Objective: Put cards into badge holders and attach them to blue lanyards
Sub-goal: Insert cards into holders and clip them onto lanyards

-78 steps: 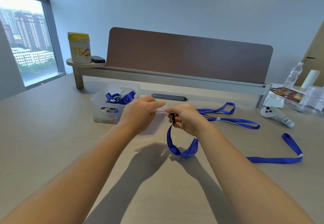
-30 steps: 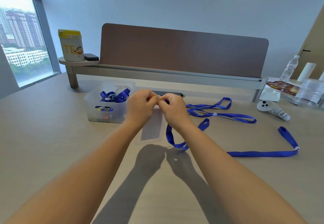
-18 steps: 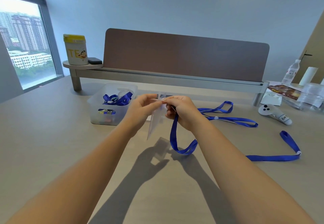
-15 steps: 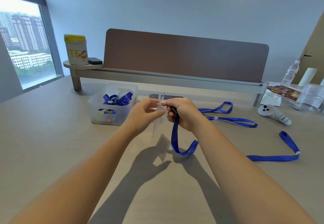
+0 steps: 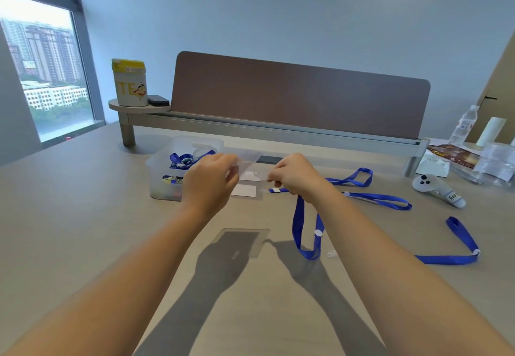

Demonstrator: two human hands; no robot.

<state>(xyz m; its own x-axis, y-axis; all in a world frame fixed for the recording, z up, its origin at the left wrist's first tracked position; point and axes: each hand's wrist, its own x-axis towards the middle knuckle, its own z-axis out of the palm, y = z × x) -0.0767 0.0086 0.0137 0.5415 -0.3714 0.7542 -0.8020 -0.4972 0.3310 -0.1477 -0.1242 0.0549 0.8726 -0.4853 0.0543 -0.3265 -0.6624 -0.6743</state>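
My left hand (image 5: 211,185) and my right hand (image 5: 295,177) hold a clear badge holder (image 5: 250,170) flat between them, above the table. My right hand pinches the holder's right edge and also grips a blue lanyard (image 5: 305,233), whose loop hangs down to the tabletop. The lanyard's clip end (image 5: 276,190) pokes out just left of that hand. A white card (image 5: 243,190) lies on the table beneath the holder. Whether a card is inside the holder I cannot tell.
A clear bin (image 5: 158,171) with blue lanyards stands behind my left hand. A second blue lanyard (image 5: 376,198) lies to the right, with a white controller (image 5: 437,188), water bottle (image 5: 464,124) and packets beyond. A brown divider (image 5: 298,96) and yellow tin (image 5: 129,82) stand at the back.
My hands have moved apart. The badge holder, which hung edge-on between them, now lies flat and stretched between both hands. The lanyard still hangs from my right hand.
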